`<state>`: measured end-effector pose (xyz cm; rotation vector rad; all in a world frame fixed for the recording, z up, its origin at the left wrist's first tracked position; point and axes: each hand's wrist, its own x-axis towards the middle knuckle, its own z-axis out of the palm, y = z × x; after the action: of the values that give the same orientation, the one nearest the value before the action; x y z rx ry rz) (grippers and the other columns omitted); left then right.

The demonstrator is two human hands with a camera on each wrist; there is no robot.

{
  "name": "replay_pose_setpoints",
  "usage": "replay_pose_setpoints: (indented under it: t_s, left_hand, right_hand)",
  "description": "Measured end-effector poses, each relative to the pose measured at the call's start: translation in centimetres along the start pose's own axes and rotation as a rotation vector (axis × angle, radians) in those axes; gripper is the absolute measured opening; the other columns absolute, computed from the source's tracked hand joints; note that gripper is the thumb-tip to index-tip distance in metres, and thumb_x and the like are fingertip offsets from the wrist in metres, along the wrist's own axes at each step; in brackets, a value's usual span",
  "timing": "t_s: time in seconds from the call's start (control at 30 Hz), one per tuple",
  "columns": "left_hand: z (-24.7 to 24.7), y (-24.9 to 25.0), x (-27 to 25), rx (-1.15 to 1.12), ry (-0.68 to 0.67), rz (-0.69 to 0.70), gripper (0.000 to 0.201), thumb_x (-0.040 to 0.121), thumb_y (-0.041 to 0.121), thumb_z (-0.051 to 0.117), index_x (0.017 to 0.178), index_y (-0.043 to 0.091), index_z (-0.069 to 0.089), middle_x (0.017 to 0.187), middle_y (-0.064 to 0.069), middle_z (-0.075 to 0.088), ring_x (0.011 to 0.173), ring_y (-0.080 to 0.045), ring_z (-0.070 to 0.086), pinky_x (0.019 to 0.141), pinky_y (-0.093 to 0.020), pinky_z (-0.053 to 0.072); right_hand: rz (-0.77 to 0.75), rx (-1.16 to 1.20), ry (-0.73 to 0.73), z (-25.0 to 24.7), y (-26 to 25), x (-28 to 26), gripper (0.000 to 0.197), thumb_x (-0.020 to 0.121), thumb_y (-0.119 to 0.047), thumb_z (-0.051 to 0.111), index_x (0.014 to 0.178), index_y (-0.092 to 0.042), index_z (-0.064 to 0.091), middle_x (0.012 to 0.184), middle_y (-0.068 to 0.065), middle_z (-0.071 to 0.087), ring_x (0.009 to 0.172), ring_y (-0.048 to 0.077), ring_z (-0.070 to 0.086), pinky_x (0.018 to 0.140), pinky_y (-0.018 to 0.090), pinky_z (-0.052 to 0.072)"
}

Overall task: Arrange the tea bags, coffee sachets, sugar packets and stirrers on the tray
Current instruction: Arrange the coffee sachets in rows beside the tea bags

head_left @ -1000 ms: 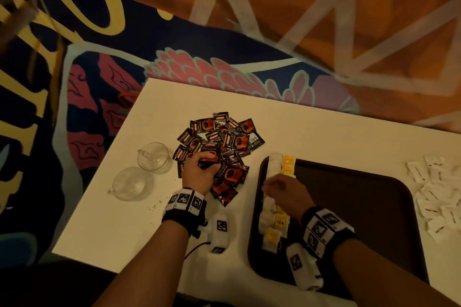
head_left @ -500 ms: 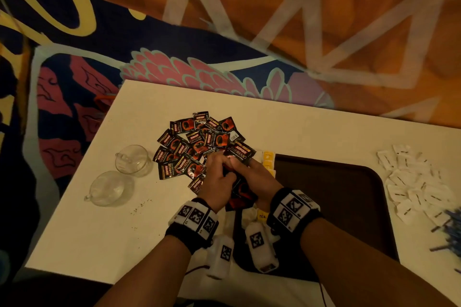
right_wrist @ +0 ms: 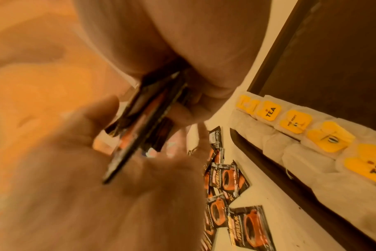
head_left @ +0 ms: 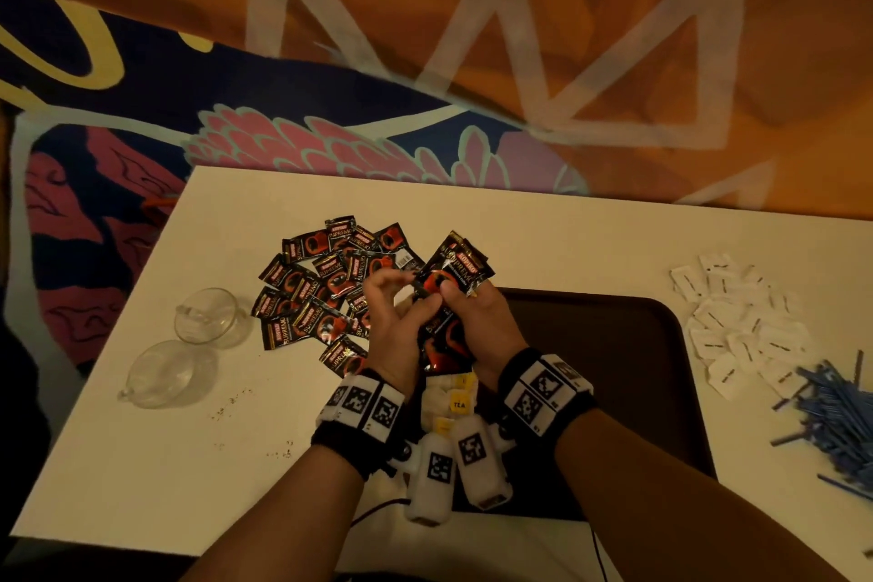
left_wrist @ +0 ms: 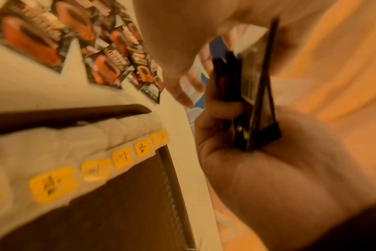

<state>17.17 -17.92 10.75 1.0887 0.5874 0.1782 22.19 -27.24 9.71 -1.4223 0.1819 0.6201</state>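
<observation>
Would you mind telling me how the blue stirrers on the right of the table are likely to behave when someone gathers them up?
The stirrers look thin and straight, so probably light and fairly stiff. They lie crisscrossed in a loose heap on the table, so a grab would likely scatter some. Being slim sticks, they may roll or slip from fingers.

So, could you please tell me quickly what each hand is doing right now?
Left hand: touching the coffee sachets, grip unclear.
Right hand: gripping the coffee sachets.
</observation>
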Motion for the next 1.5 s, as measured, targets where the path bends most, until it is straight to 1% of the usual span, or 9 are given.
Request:
replay_pose_setpoints:
  t_s: [0.17, 0.57, 0.7, 0.8, 0.97, 1.13, 1.27, 1.4, 1.5]
  left_hand:
    - [1.3, -0.3, -0.9, -0.209, -0.163, -0.417, 0.045, 0.083, 0.006, 0.063, 0.127, 0.006, 0.053, 0.118, -0.02, 0.063, 0.101, -0.033, 0.066, 0.078, -0.042, 0.057]
    - [3.3, 0.5, -1.6, -0.094, -0.171, -0.413, 0.03, 0.092, -0.011, 0.043, 0.116, -0.001, 0.058, 0.089, -0.015, 0.072, 0.078, -0.026, 0.071, 0.061, -0.039, 0.059]
    - [2.2, 0.2, -0.9, -0.208, -0.132, -0.438, 0.026, 0.094, 0.016, 0.05, 0.117, 0.006, 0.059, 0.096, -0.013, 0.064, 0.083, -0.025, 0.061, 0.075, -0.043, 0.057]
    - [2.2, 0.6, -0.3, -0.195, -0.102, -0.442, 0.059, 0.086, 0.053, 0.046, 0.122, 0.008, 0.057, 0.112, -0.017, 0.066, 0.097, -0.03, 0.065, 0.076, -0.04, 0.057]
    - [3.6, 0.3, -0.9, -0.129, -0.228, -0.431, 0.053, 0.084, 0.037, 0.055, 0.125, 0.003, 0.054, 0.118, -0.022, 0.064, 0.104, -0.032, 0.065, 0.085, -0.041, 0.056]
    - [3.9, 0.4, -1.1, -0.136, -0.219, -0.439, 0.044, 0.079, 0.012, 0.063, 0.119, -0.003, 0.058, 0.104, -0.02, 0.067, 0.087, -0.028, 0.069, 0.077, -0.037, 0.058]
    - [3.8, 0.8, -1.4, -0.229, -0.186, -0.488, 0.033, 0.084, 0.025, 0.061, 0.107, 0.001, 0.059, 0.087, -0.014, 0.065, 0.076, -0.024, 0.066, 0.065, -0.033, 0.057]
    - [4.6, 1.4, -2.6, -0.254, -0.286, -0.54, 0.062, 0.085, 0.063, 0.045, 0.107, 0.011, 0.07, 0.107, -0.018, 0.068, 0.099, -0.03, 0.064, 0.093, -0.043, 0.047]
    - [4.7, 1.8, -3.0, -0.325, -0.333, -0.564, 0.074, 0.077, 0.074, 0.049, 0.113, 0.01, 0.065, 0.118, -0.017, 0.062, 0.114, -0.032, 0.057, 0.096, -0.043, 0.045]
  right_hand:
    - [-0.105, -0.134, -0.051, -1.2, -1.3, -0.4, 0.015, 0.095, -0.029, 0.057, 0.106, -0.019, 0.059, 0.105, 0.011, 0.07, 0.099, 0.027, 0.068, 0.092, 0.051, 0.053]
    - [-0.134, -0.321, 0.166, -5.9, -2.8, -0.9, 0.027, 0.096, -0.04, 0.05, 0.088, -0.016, 0.058, 0.087, 0.01, 0.067, 0.075, 0.025, 0.062, 0.074, 0.047, 0.053]
    - [-0.089, -0.182, -0.011, -8.6, -4.3, -1.4, 0.012, 0.1, -0.023, 0.049, 0.093, -0.022, 0.059, 0.085, 0.0, 0.061, 0.071, 0.014, 0.054, 0.057, 0.029, 0.044]
    - [0.009, -0.422, -0.336, -9.5, -5.0, -2.3, 0.011, 0.099, -0.021, 0.05, 0.1, -0.023, 0.06, 0.083, -0.003, 0.06, 0.067, 0.008, 0.053, 0.054, 0.021, 0.041]
    - [-0.16, -1.02, -0.415, -7.7, -5.6, -2.8, 0.021, 0.099, -0.03, 0.049, 0.101, -0.013, 0.061, 0.082, -0.004, 0.055, 0.075, 0.01, 0.053, 0.062, 0.019, 0.038]
    - [-0.229, -0.945, -0.209, -7.7, -5.0, -3.7, 0.029, 0.087, -0.035, 0.067, 0.076, -0.011, 0.054, 0.079, -0.007, 0.06, 0.079, 0.007, 0.058, 0.074, 0.027, 0.048]
    - [-0.527, -1.126, -0.144, -7.9, -6.1, -5.3, 0.059, 0.061, -0.057, 0.081, 0.097, -0.023, 0.048, 0.102, -0.01, 0.053, 0.097, 0.01, 0.048, 0.08, 0.029, 0.046]
    - [-0.67, -1.413, -0.32, -6.9, -6.1, -5.7, 0.092, 0.047, -0.067, 0.082, 0.117, -0.023, 0.042, 0.147, 0.003, 0.036, 0.138, 0.023, 0.03, 0.112, 0.04, 0.034]
    - [-0.676, -1.405, -0.339, -6.6, -5.7, -5.4, 0.082, 0.053, -0.058, 0.084, 0.113, -0.021, 0.041, 0.141, 0.004, 0.041, 0.136, 0.025, 0.033, 0.112, 0.042, 0.033]
